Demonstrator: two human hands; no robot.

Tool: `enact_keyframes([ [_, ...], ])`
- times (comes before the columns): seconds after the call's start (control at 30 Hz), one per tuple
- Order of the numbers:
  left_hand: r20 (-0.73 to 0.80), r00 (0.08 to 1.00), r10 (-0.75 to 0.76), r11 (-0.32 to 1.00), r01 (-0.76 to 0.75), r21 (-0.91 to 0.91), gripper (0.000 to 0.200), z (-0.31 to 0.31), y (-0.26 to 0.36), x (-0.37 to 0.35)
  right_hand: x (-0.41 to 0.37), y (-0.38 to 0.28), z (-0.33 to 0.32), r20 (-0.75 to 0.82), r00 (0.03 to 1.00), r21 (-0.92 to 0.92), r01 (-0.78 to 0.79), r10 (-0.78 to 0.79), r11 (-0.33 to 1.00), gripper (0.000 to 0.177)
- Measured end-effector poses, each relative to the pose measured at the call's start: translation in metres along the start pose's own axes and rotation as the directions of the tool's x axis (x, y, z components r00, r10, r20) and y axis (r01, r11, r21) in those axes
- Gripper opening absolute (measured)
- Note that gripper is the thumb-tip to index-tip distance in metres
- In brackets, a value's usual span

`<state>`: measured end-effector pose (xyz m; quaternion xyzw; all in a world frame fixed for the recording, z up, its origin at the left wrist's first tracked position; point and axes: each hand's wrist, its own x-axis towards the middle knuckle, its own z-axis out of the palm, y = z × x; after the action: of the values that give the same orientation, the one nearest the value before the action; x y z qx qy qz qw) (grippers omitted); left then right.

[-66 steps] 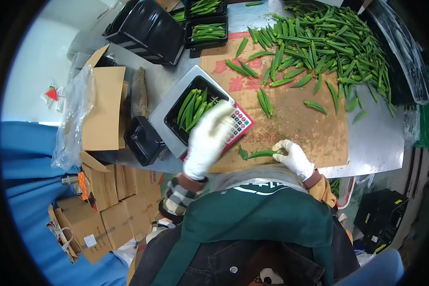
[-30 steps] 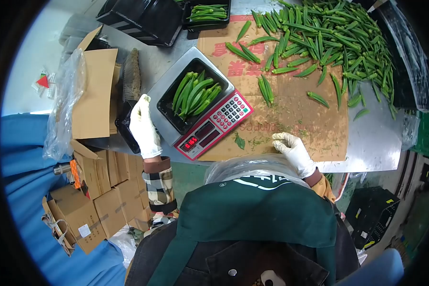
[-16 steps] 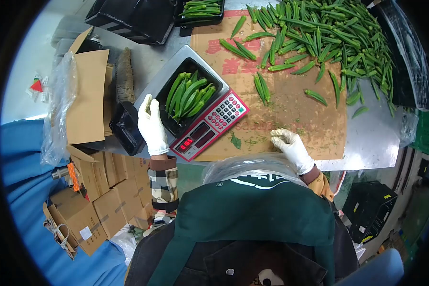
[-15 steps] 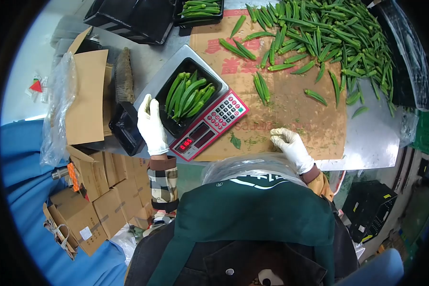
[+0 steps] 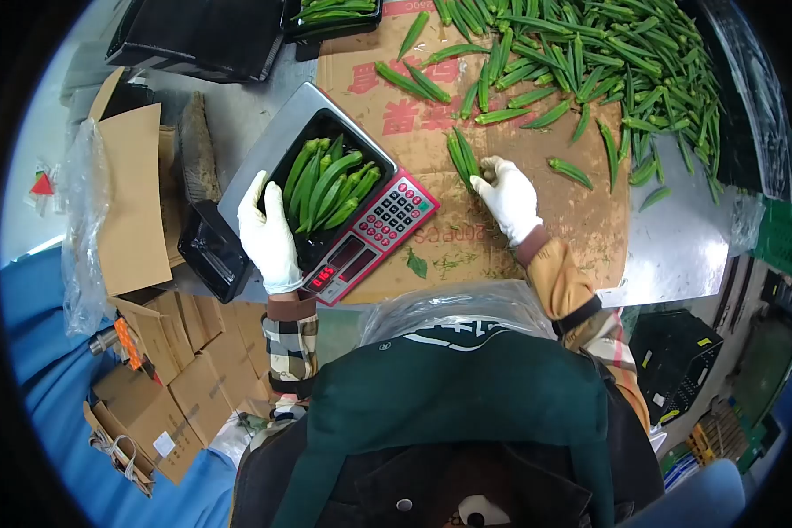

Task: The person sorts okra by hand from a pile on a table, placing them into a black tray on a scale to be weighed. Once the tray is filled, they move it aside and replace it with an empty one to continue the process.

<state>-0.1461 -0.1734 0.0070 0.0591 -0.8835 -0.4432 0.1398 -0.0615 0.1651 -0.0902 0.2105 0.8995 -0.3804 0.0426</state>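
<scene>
White-gloved left hand (image 5: 271,236), thumb spread, is at the tray (image 5: 309,250); leaning could skew the scale (image 5: 374,236). Right hand (image 5: 509,199) (pinching? cannot tell) nears loose okra (image 5: 460,157); squeezing might bruise it.

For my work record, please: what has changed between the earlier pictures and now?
The right hand released one pod, then moved forward to two loose okra pods. The left hand moved from the tray's right side to its left. The tray stayed on the scale.
</scene>
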Motion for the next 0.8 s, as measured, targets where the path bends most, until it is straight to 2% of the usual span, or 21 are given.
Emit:
enact_keyframes([
  [0.07, 0.022, 1.000, -0.022, 0.998, 0.023, -0.058, 0.031, 0.007, 0.002, 0.000, 0.014, 0.003, 0.008, 0.070, 0.997, -0.078, -0.026, 0.032, 0.997, 0.035],
  [0.1, 0.034, 0.999, 0.011, 1.000, -0.011, -0.011, 0.030, 0.009, 0.005, -0.001, 0.019, 0.003, 0.011, 0.104, 0.993, -0.117, -0.035, 0.047, 0.993, 0.037],
  [0.13, 0.045, 0.999, 0.005, 1.000, -0.004, -0.030, 0.030, 0.013, 0.010, -0.001, 0.022, 0.002, 0.010, 0.118, 0.990, -0.097, -0.063, 0.075, 0.993, 0.037],
  [0.17, 0.056, 0.998, -0.001, 0.999, 0.004, -0.048, 0.029, 0.017, 0.015, -0.003, 0.025, 0.012, 0.011, 0.145, 0.985, 0.038, -0.102, 0.096, 0.994, 0.036],
  [0.2, 0.064, 0.997, 0.049, 0.999, -0.050, 0.012, 0.029, 0.019, 0.017, -0.004, 0.029, 0.026, 0.011, 0.175, 0.978, 0.172, -0.143, 0.113, 0.975, 0.035],
  [0.23, 0.077, 0.994, 0.075, 0.996, -0.078, 0.034, 0.028, 0.020, 0.022, -0.005, 0.031, 0.018, 0.009, 0.210, 0.970, 0.305, -0.184, 0.122, 0.934, 0.034],
  [0.27, 0.087, 0.993, 0.080, 0.996, -0.084, 0.037, 0.028, 0.022, 0.027, -0.007, 0.027, 0.012, 0.004, 0.176, 0.973, 0.435, -0.214, 0.150, 0.875, 0.030],
  [0.3, 0.098, 0.991, 0.086, 0.995, -0.091, 0.041, 0.027, 0.025, 0.030, -0.008, 0.019, -0.015, -0.013, 0.154, 0.980, 0.514, -0.186, 0.123, 0.838, 0.028],
  [0.33, 0.089, 0.990, 0.110, 0.993, -0.113, 0.033, 0.026, 0.028, 0.029, -0.009, 0.013, -0.038, -0.020, 0.039, 0.999, 0.550, -0.052, 0.036, 0.833, 0.027],
  [0.37, 0.073, 0.994, 0.085, 0.995, -0.081, -0.057, 0.026, 0.032, 0.028, -0.012, 0.007, -0.061, -0.025, -0.084, 0.995, 0.569, 0.084, -0.044, 0.818, 0.026],
  [0.4, 0.078, 0.994, 0.073, 0.997, -0.070, -0.046, 0.026, 0.033, 0.030, -0.012, 0.001, -0.089, -0.038, -0.151, 0.969, 0.495, 0.244, -0.194, 0.834, 0.029],
  [0.43, 0.084, 0.995, 0.062, 0.998, -0.059, -0.039, 0.026, 0.033, 0.032, -0.012, -0.002, -0.110, -0.047, -0.206, 0.917, 0.406, 0.399, -0.343, 0.822, 0.031],
  [0.47, 0.094, 0.995, 0.037, 0.999, -0.034, -0.031, 0.028, 0.032, 0.037, -0.011, 0.003, -0.117, -0.046, -0.259, 0.791, 0.240, 0.608, -0.554, 0.757, 0.035],
  [0.5, 0.104, 0.995, 0.012, 1.000, -0.009, -0.024, 0.029, 0.030, 0.042, -0.011, -0.001, -0.128, -0.050, -0.171, 0.739, 0.072, 0.669, -0.652, 0.739, 0.035],
  [0.57, 0.094, 0.996, 0.009, 1.000, -0.007, -0.022, 0.034, 0.027, 0.044, -0.012, -0.009, -0.135, -0.047, -0.051, 0.751, 0.046, 0.661, -0.659, 0.749, 0.033],
  [0.63, 0.047, 0.997, 0.055, 0.998, -0.053, -0.031, 0.039, 0.023, 0.037, -0.015, -0.016, -0.125, -0.044, -0.095, 0.767, 0.062, 0.641, -0.635, 0.765, 0.033],
  [0.7, 0.078, 0.997, -0.007, 1.000, 0.009, -0.027, 0.040, 0.012, 0.028, -0.021, -0.025, -0.104, -0.044, -0.150, 0.805, 0.112, 0.590, -0.574, 0.799, 0.032],
  [0.73, 0.094, 0.995, -0.036, 0.999, 0.039, -0.026, 0.040, 0.006, 0.023, -0.023, -0.032, -0.092, -0.048, -0.130, 0.860, 0.175, 0.509, -0.493, 0.842, 0.031],
  [0.8, 0.203, 0.967, -0.155, 0.973, 0.185, -0.141, 0.037, -0.001, 0.005, -0.026, -0.046, -0.055, -0.047, -0.109, 0.924, 0.209, 0.381, -0.365, 0.901, 0.028],
])
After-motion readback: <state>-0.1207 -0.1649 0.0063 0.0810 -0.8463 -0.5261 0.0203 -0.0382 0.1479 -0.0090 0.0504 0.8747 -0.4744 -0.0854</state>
